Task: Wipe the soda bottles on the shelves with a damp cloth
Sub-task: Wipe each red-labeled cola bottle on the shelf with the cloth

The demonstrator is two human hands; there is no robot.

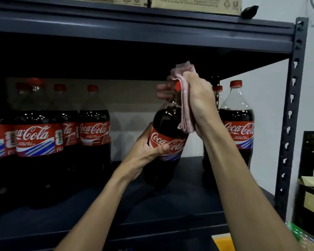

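**Right hand** (198,98): the fingers are curling round the neck of the held bottle and pressing a pale pink folded cloth (185,113) against it. The fingertips (161,92) are showing, blurred, on the left side of the neck. The cloth is lying between palm and bottle. One end is bunching up above the hand and the other is hanging over the bottle's shoulder to just above the label.

**Left hand** (149,147): it is gripping the bottle's waist from the left, with the thumb lying across the red label.

**Large clear plastic cola bottle with a red cap** (168,124): it is being held in the gap between two groups of bottles on the shelf. Its long axis is running near upright but leaning, with the cap pointing up and slightly right and the base sitting lower left. The base is hanging close over the shelf; contact cannot be told.

**Dark blue-grey metal shelf board** (188,201): it is carrying the stock.

**Row of matching cola bottles** (94,124): these are standing upright at the left.

**Two further cola bottles** (237,120): these are standing upright at the right, behind the right forearm.

**Perforated metal upright post** (292,105): it is bounding the right side of the shelf.

**Cardboard boxes** (196,4): these are sitting on the tier above.
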